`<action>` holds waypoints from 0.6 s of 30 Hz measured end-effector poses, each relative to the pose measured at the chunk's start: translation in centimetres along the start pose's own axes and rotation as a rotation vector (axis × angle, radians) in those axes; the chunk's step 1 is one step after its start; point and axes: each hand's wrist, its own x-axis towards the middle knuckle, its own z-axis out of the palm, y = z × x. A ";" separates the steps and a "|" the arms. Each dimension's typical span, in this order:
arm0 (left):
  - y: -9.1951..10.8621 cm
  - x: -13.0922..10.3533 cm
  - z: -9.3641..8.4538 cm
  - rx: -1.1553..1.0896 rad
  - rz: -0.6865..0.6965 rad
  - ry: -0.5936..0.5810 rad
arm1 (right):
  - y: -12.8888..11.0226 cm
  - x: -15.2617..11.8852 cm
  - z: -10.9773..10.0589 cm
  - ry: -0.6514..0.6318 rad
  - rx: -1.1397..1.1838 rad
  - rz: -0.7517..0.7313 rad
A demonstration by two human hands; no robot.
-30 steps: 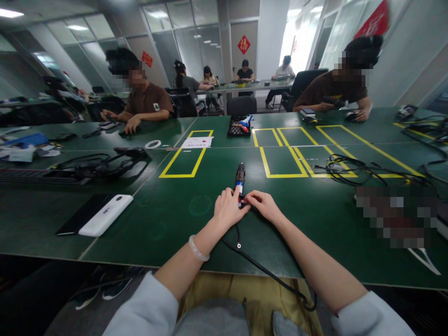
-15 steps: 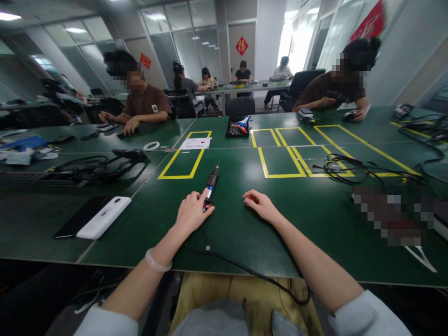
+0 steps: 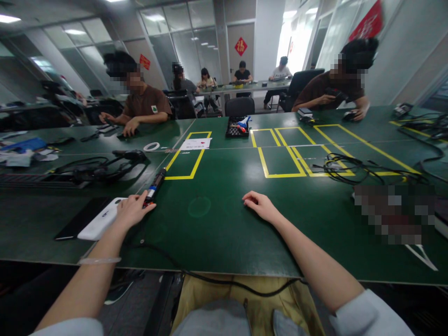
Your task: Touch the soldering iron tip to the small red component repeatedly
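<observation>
My left hand [image 3: 135,210] is closed on a pen-shaped electric tool [image 3: 155,185] with a blue and silver band, beside the white phone-like slab [image 3: 100,221] at the left. The tool points away from me, its far end near the left yellow tape rectangle [image 3: 180,178]. A black cord [image 3: 210,280] runs from under that hand along the table's front edge. My right hand [image 3: 259,204] rests on the green table [image 3: 224,238] right of the middle, fingers curled in, nothing visible in them.
A black tray [image 3: 237,127] with a blue and red tool stands at the back middle. Coiled black cables [image 3: 345,168] lie right; a cable bundle [image 3: 101,168] and tape roll [image 3: 151,146] lie left. Two people sit across the table, others farther back.
My left hand has moved left with the tool, from the middle to beside the white slab, and the cord has been drawn along. My right hand has stayed in place.
</observation>
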 end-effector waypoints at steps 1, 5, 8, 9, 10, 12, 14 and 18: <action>-0.3 0.1 -0.1 0.013 -0.014 -0.005 | 0.0 0.0 0.0 -0.003 -0.001 0.000; 0.3 -0.8 -0.4 0.112 -0.026 0.105 | -0.2 0.0 -0.1 -0.005 -0.005 0.008; 1.6 -2.4 -0.8 0.184 0.037 0.239 | -0.2 0.0 0.0 -0.008 -0.010 0.010; 2.1 -2.8 -1.0 0.193 0.044 0.255 | -0.2 0.0 0.0 -0.009 -0.010 0.010; 2.5 -3.2 -1.3 0.194 0.035 0.262 | -0.2 0.0 0.0 -0.010 -0.009 0.010; 3.7 -3.5 -2.0 0.156 -0.028 0.281 | 0.0 0.0 0.1 -0.012 0.000 0.010; 5.4 -3.4 -2.8 0.019 -0.083 0.291 | 0.1 0.1 0.2 -0.016 0.018 0.010; 12.3 -3.3 -4.1 -0.616 0.156 0.136 | 0.2 0.1 0.2 -0.026 0.068 0.013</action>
